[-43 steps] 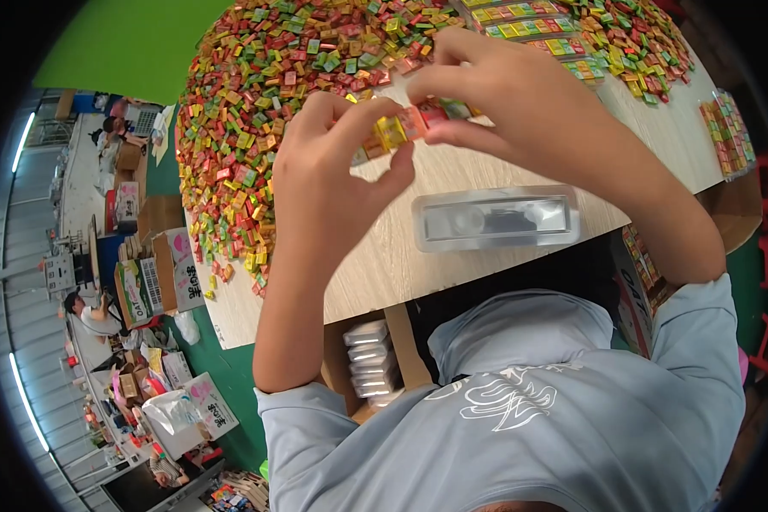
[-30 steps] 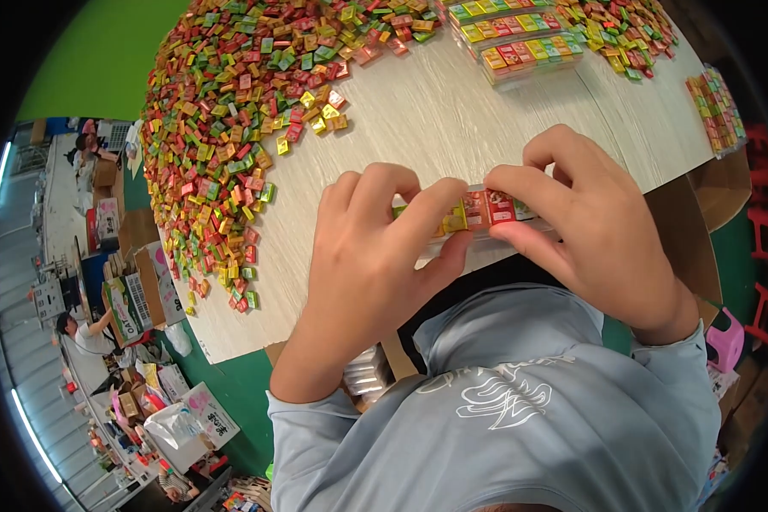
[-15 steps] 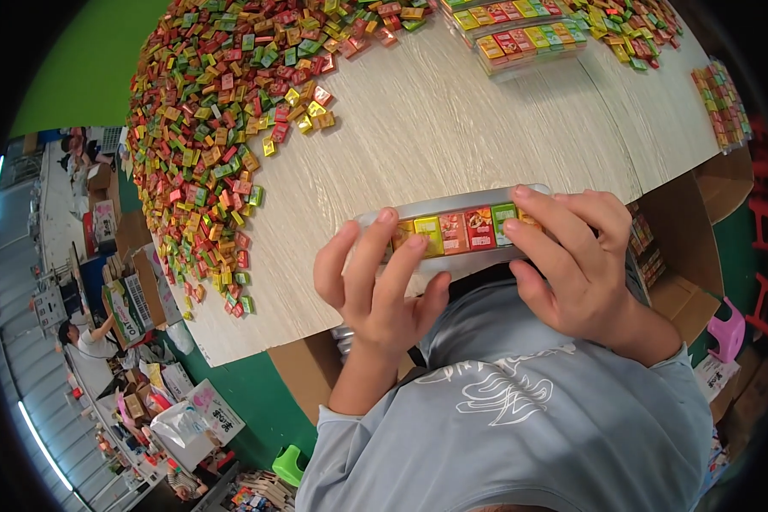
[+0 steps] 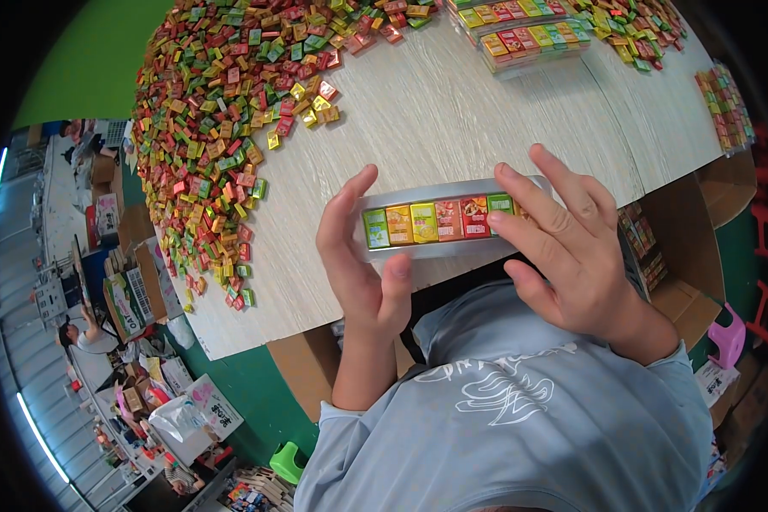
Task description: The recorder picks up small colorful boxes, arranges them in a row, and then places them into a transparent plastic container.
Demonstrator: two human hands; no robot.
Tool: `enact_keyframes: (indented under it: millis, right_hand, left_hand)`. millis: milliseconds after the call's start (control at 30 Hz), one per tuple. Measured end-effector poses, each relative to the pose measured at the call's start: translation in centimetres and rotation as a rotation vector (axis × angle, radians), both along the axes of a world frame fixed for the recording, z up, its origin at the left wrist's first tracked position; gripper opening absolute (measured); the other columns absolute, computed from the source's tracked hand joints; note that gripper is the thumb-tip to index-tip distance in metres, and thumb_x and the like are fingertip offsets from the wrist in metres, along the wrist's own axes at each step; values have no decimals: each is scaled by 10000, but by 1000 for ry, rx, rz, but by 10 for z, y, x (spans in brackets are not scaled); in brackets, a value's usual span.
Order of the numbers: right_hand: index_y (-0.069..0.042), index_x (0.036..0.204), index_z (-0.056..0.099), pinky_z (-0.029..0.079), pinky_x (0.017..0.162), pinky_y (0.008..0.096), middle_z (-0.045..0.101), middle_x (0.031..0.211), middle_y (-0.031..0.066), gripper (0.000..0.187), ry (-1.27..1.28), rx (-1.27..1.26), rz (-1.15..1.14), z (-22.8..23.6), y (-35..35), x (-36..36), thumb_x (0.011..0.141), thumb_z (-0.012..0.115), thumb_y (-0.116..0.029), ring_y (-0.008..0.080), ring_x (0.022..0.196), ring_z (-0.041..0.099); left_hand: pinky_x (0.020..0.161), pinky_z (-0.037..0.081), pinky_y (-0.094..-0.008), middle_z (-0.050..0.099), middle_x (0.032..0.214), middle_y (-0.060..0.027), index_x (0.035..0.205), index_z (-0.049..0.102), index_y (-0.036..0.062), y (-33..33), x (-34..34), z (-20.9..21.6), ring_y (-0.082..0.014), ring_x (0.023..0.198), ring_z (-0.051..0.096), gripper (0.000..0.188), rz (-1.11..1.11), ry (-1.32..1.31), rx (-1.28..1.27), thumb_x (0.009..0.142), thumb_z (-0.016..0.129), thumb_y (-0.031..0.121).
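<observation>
A long, narrow grey tray [image 4: 442, 194] lies across in front of me at the table's near edge. In it stands a row of small wrapped packets [image 4: 423, 224], coloured green, orange, yellow, pink and red. My left hand [image 4: 357, 256] grips the tray's left end, its thumb on the near side and its fingers round the far side. Over the right end is my right hand [image 4: 563, 239], fingers spread, one fingertip touching the packets and another at the far rim. That hand hides the packets at the right end.
A big heap of loose packets [image 4: 205, 154] covers the table's left side. Stacked filled trays [image 4: 533, 43] stand at the far middle, beside another loose heap [image 4: 636, 30]. More packed packets [image 4: 725, 107] sit at the right edge. An open cardboard box [image 4: 687, 226] stands below, right.
My left fingers have come off the packets and moved to the tray's left end, uncovering the left packets. My right hand's fingers have spread and shifted slightly left.
</observation>
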State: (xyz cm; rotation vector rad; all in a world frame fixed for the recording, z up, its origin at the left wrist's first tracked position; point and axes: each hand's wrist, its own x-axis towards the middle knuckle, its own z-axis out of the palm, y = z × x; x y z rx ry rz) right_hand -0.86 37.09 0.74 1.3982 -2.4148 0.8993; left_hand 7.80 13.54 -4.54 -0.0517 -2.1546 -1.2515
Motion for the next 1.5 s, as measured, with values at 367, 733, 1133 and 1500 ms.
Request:
enact_keyframes:
  millis: [367,733,1133,1500]
  right_hand:
    - [-25,1322,616,442,1062,481,658,1316,167,530,-175,-143,43,11,-13,-18,836,775,-165,383,1208,618]
    - [-39,1255,655,466,950,440,696,1181,140,526,-246,-187,78,13,-15,-24,799,850,-216,342,1058,651]
    - [-87,1016,678,515,844,382,642,927,47,280,1,-150,166,9,-17,-37,855,783,-291,239,894,660]
    - [-90,899,685,490,755,358,604,785,3,177,105,-328,192,20,-16,-46,822,736,-241,203,825,639]
  left_hand:
    - [1066,494,-445,661,1277,-211,1325,590,3,-3,-7,12,-329,1223,645,565,-65,-19,106,948,774,382]
    - [1001,526,-424,690,1210,-213,1258,623,8,-11,-8,14,-325,1159,666,552,-69,-27,39,927,802,411]
    - [1001,528,-433,653,1242,-217,1381,497,-42,-3,-4,4,-320,1149,646,898,75,-9,-57,956,611,740]
    - [894,541,-429,662,1167,-225,1467,424,27,-4,0,1,-319,1052,662,996,94,-34,-2,878,655,796]
